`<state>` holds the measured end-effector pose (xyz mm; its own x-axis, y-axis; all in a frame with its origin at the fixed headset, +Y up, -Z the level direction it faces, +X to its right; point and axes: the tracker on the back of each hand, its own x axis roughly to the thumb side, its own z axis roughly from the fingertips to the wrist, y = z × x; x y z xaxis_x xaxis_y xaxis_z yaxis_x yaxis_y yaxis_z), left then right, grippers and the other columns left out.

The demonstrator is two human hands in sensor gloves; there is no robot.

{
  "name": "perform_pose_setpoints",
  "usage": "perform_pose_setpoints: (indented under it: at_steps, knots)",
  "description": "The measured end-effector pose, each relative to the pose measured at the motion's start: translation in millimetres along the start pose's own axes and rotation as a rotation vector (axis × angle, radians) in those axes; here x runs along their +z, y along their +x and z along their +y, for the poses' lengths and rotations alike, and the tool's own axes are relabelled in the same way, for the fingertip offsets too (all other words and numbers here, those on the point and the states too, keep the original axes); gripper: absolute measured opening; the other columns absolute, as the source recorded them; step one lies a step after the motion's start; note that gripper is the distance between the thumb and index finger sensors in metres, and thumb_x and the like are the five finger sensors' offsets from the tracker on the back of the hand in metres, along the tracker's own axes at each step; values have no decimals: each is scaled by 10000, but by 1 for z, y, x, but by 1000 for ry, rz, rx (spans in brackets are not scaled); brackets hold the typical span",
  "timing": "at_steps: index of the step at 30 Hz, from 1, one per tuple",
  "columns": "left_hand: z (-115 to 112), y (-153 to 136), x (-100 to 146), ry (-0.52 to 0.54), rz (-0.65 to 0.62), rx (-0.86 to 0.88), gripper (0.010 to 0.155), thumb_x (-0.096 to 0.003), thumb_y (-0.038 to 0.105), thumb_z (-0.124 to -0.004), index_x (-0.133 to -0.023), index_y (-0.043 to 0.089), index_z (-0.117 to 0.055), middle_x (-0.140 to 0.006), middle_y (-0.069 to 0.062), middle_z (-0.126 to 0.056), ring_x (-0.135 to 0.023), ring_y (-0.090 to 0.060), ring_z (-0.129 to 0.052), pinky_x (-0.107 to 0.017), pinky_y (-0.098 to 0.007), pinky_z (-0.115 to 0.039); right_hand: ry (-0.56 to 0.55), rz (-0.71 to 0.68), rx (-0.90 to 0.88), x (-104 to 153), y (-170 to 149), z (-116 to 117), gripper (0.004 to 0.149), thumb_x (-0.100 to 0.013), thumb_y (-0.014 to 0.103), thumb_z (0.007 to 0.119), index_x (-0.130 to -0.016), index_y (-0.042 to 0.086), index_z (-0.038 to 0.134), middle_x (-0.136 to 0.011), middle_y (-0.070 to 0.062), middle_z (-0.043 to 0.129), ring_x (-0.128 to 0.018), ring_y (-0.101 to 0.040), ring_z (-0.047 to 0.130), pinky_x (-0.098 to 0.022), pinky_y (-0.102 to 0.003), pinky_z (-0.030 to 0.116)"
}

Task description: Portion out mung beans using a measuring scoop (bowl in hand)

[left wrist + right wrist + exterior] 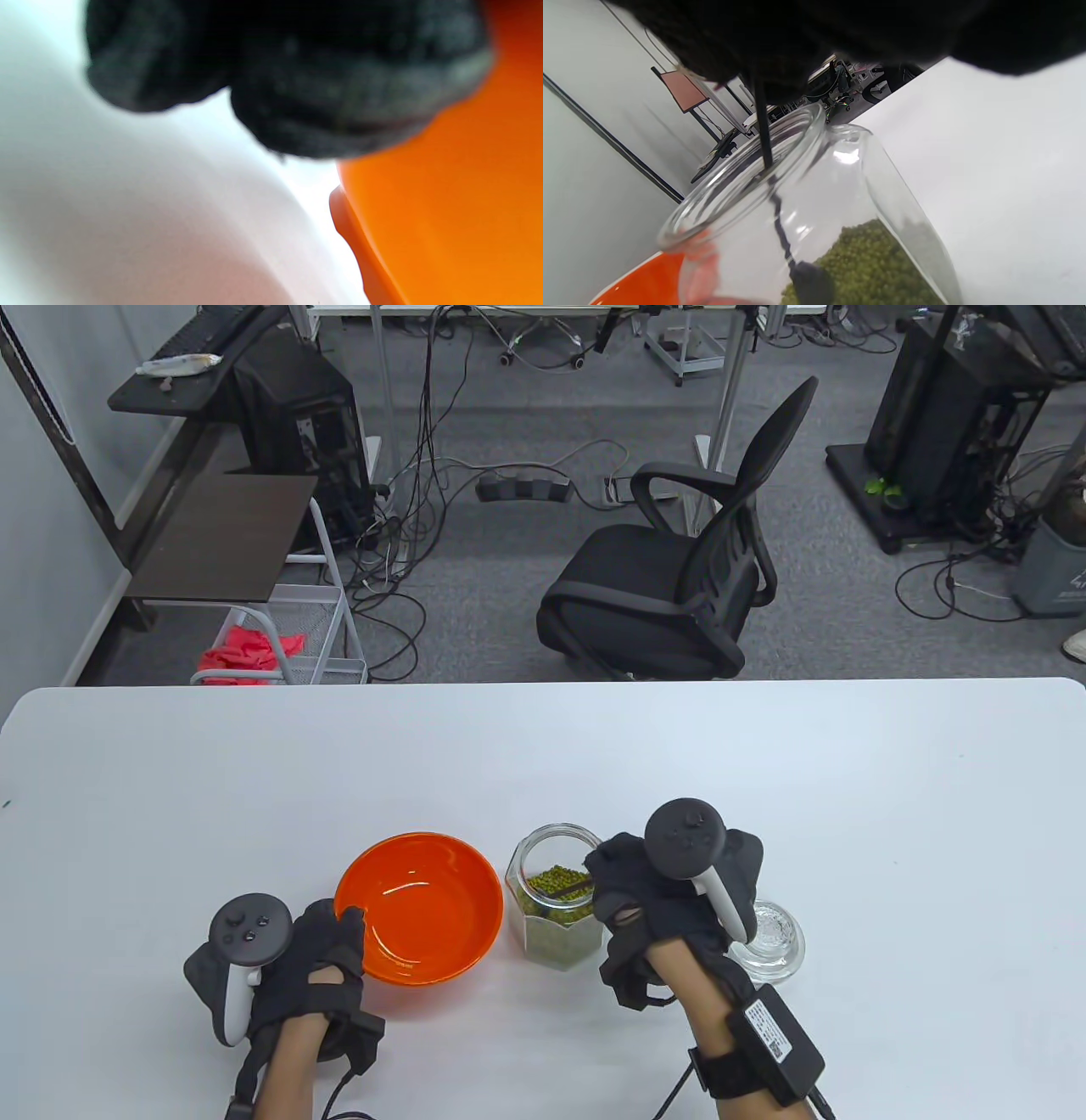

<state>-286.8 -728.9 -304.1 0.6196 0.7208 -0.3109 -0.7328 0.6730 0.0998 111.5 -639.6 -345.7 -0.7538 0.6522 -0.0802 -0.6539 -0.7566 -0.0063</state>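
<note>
An empty orange bowl (420, 908) sits on the white table (543, 763). My left hand (318, 954) grips its near-left rim; the bowl's side fills the right of the left wrist view (445, 220). Right of the bowl stands an open glass jar (556, 908) part full of green mung beans (560, 886). My right hand (632, 891) is at the jar's right rim and holds a thin black measuring scoop (780, 220) whose head is down in the beans (874, 262) inside the jar (891, 199).
A clear glass jar lid (772, 937) lies on the table just right of my right hand. A black office chair (670, 577) stands beyond the table's far edge, with a wire cart (280, 636) at the far left.
</note>
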Motion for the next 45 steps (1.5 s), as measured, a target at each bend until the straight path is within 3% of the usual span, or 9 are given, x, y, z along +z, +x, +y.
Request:
perform_pose_setpoints:
  at_steps: [24,45]
  knots:
    - [2,-2,0,12,-1,-8,514,-519,493,-745,-876,128,-802,-354,136,-982,-33,60,-1024,-49,-157,-933,-31,93,-371,9,-57,-17,368,-443,342,820,-661,63,920,-264,-2,948,-57,-85,925,-178,-449,869]
    - [1,-1,0,18,-10,-16,517,-520,497,-739,-868,120,-809,-345,135,-984,-24,61,-1021,-42,-157,-931,-57,127,-532,14,-88,-41,368,-447,340,817,-669,63,913,-273,-8,943,-69,-96,922,-189,-457,861]
